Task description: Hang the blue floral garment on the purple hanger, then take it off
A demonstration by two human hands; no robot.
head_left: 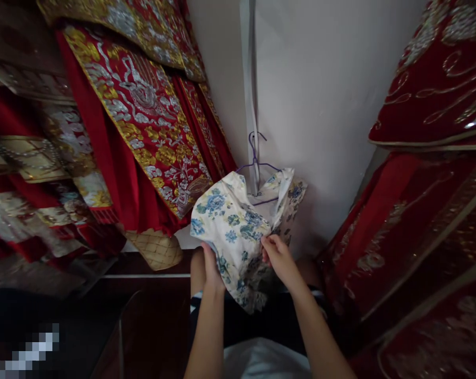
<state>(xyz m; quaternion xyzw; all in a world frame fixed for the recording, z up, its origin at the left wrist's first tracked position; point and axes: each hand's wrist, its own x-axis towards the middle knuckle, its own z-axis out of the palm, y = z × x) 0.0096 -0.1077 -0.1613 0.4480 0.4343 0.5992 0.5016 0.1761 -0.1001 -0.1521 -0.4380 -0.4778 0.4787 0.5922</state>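
Observation:
A white garment with blue flowers (230, 218) hangs on a thin purple hanger (254, 160) in front of the wall, its neckline open at the top. My left hand (212, 269) is at the garment's left edge, thumb showing and the other fingers hidden behind the cloth. On the front opening, right of the middle, my right hand (276, 255) pinches the fabric between bent fingers. The hanger's hook is near a pale vertical strip (249, 79); whether it is hooked there I cannot tell.
Red garments with gold and silver embroidery (143, 100) hang at the left. More red embroidered garments (439, 95) hang at the right. Behind the hanger is a pale wall (320, 79). My knees are below the flowered garment.

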